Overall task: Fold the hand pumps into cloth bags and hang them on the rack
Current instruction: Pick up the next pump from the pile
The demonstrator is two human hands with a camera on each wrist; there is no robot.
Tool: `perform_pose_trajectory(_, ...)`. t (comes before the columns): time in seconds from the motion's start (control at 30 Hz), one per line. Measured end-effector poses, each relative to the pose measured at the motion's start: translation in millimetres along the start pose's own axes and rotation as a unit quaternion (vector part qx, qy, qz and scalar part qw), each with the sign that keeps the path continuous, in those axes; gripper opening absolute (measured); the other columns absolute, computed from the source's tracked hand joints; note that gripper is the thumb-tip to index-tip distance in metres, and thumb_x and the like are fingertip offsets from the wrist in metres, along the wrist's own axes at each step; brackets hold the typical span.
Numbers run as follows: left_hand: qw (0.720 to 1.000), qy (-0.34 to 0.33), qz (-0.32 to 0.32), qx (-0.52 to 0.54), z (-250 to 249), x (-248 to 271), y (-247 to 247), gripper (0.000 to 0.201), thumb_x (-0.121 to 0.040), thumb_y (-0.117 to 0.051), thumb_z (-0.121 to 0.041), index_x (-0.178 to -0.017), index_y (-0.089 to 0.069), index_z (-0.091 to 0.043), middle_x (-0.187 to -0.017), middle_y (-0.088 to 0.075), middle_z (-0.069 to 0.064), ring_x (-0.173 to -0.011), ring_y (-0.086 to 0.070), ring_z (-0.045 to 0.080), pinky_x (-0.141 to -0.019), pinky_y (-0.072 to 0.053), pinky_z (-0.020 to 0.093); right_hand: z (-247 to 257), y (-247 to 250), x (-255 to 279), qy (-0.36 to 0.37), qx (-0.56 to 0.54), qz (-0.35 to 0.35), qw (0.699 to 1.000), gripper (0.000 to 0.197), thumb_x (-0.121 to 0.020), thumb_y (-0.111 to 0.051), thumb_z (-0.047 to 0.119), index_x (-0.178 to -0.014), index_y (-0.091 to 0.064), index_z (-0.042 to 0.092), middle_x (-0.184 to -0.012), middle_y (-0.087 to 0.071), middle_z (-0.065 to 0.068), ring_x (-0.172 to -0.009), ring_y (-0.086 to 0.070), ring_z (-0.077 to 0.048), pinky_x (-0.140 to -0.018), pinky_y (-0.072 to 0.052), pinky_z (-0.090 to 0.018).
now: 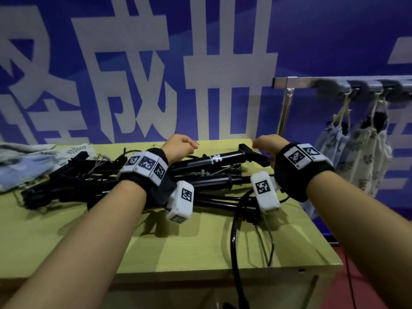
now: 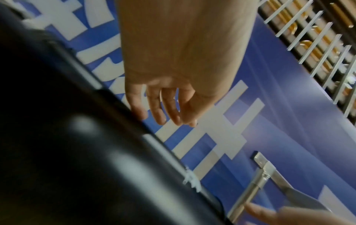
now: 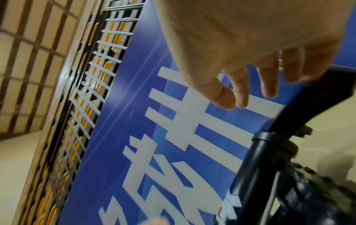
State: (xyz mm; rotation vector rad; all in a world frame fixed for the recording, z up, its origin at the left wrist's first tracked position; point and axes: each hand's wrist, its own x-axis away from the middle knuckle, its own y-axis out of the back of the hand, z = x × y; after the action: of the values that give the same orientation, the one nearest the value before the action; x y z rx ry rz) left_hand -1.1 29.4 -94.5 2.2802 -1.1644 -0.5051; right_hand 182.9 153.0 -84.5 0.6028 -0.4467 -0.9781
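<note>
Both hands raised over a heap of black hand pumps on the yellow-green counter. Topmost pump lies tilted, barrel with a white logo, T-handle toward the right. Left hand sits above the barrel's left end; wrist view shows its fingers hanging loose and apart, nothing in them, the little finger close against a dark blurred pump edge — contact not certain. Right hand is over the T-handle; its fingers are relaxed and spread, the outer ones near or on the handle's black bar, not wrapped round it. Loose cloth bags, pale blue and printed, lie at the counter's far left beside the heap. To the right, off the counter, a metal rack with hooks carries two filled bags hanging by their drawstrings. A black cable loops over the counter's front edge. Blue wall banner with large white characters behind.
</note>
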Motion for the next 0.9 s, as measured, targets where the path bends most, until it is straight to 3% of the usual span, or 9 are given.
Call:
perform_pose_trajectory(0.03, 1.000, 0.004, -0.007, 0.001, 10, -2, -1, 0.027, -0.088, -0.048, 0.003, -0.073, -0.058, -0.017, -0.089, -0.056, -0.002, -0.088, -0.053, 0.015, -0.069, -0.042, 0.022, -5, 1, -2, -0.015, 0.002, -0.006, 1.000, 0.012, -0.096, -0.045, 0.012, -0.094, -0.057, 0.012, -0.106, -0.037, -0.008, -0.084, -0.038, -0.017, -0.056, -0.028, -0.013)
perform_pose_trajectory(0.07, 1.000, 0.004, -0.013, -0.009, 17, -3, -3, 0.026, -0.087, -0.049, 0.003, -0.073, -0.058, -0.016, -0.089, -0.057, 0.001, -0.089, -0.054, 0.019, -0.072, -0.041, 0.024, -11, 0, -6, -0.023, -0.006, -0.013, 1.000, 0.021, -0.096, -0.043, 0.011, -0.076, -0.049, 0.014, -0.106, -0.036, -0.008, -0.083, -0.038, -0.018, -0.056, -0.029, -0.014)
perform_pose_trajectory(0.13, 0.997, 0.000, -0.004, -0.071, 26, -3, -5, 0.013, -0.086, -0.054, -0.002, -0.084, -0.059, -0.014, -0.094, -0.059, 0.004, -0.095, -0.057, 0.024, -0.077, -0.042, 0.024, -23, -1, -14, -0.045, -0.039, -0.004, 0.998, 0.030, -0.096, -0.043, 0.011, -0.066, -0.039, 0.015, -0.105, -0.041, -0.010, -0.070, -0.041, -0.023, -0.057, -0.032, -0.016)
perform_pose_trajectory(0.23, 0.974, 0.019, 0.058, -0.219, 34, -1, -8, 0.024, -0.082, -0.064, -0.024, -0.104, -0.053, -0.023, -0.106, -0.062, 0.001, -0.098, -0.058, 0.020, -0.087, -0.046, 0.030, -34, -6, -16, -0.075, -0.128, 0.013, 0.989, 0.016, -0.096, -0.044, 0.011, -0.094, -0.057, 0.003, -0.089, -0.061, -0.013, -0.060, -0.053, -0.017, -0.042, -0.042, -0.019)
perform_pose_trajectory(0.3, 0.957, 0.019, 0.050, -0.286, 37, -2, -9, 0.032, -0.080, -0.064, -0.028, -0.111, -0.054, -0.026, -0.111, -0.062, -0.001, -0.101, -0.057, 0.020, -0.091, -0.045, 0.032, -42, -10, -19, -0.065, -0.168, 0.008, 0.984, 0.023, -0.096, -0.044, 0.016, -0.107, -0.058, 0.001, -0.082, -0.065, -0.009, -0.059, -0.054, -0.015, -0.044, -0.041, -0.020)
perform_pose_trajectory(0.5, 0.938, -0.083, -0.074, -0.329, 39, 0, -14, 0.047, -0.081, -0.056, -0.008, -0.117, -0.057, -0.037, -0.115, -0.062, -0.009, -0.109, -0.055, 0.020, -0.082, -0.040, 0.030, -55, -18, -14, 0.002, -0.256, -0.014, 0.967, 0.025, -0.096, -0.040, 0.026, -0.085, -0.057, 0.011, -0.066, -0.052, -0.004, -0.053, -0.044, -0.017, -0.053, -0.035, -0.026)
perform_pose_trajectory(0.67, 0.919, -0.159, -0.140, -0.332, 35, 2, -18, 0.060, -0.085, -0.050, -0.002, -0.132, -0.046, -0.038, -0.124, -0.061, -0.008, -0.117, -0.053, 0.019, -0.096, -0.037, 0.035, -52, -19, -11, 0.040, -0.324, 0.008, 0.945, 0.022, -0.094, -0.050, 0.041, -0.102, -0.058, 0.022, -0.077, -0.062, -0.003, -0.062, -0.056, -0.018, -0.057, -0.044, -0.027)
perform_pose_trajectory(0.77, 0.905, -0.190, -0.167, -0.342, 36, 0, -18, 0.062, -0.085, -0.049, -0.002, -0.135, -0.043, -0.038, -0.122, -0.061, -0.008, -0.114, -0.054, 0.019, -0.094, -0.036, 0.035, -51, -20, -10, 0.062, -0.429, 0.029, 0.901, 0.021, -0.097, -0.044, 0.035, -0.104, -0.059, 0.023, -0.091, -0.068, -0.001, -0.075, -0.066, -0.015, -0.058, -0.053, -0.024)
perform_pose_trajectory(0.9, 0.891, -0.212, -0.188, -0.356, 36, -1, -19, 0.064, -0.085, -0.047, 0.001, -0.136, -0.040, -0.037, -0.118, -0.059, -0.008, -0.114, -0.051, 0.018, -0.096, -0.030, 0.035, -50, -21, -10, 0.066, -0.545, 0.011, 0.836, 0.018, -0.098, -0.043, 0.022, -0.099, -0.057, 0.011, -0.067, -0.070, -0.003, -0.065, -0.071, -0.015, -0.054, -0.056, -0.019)
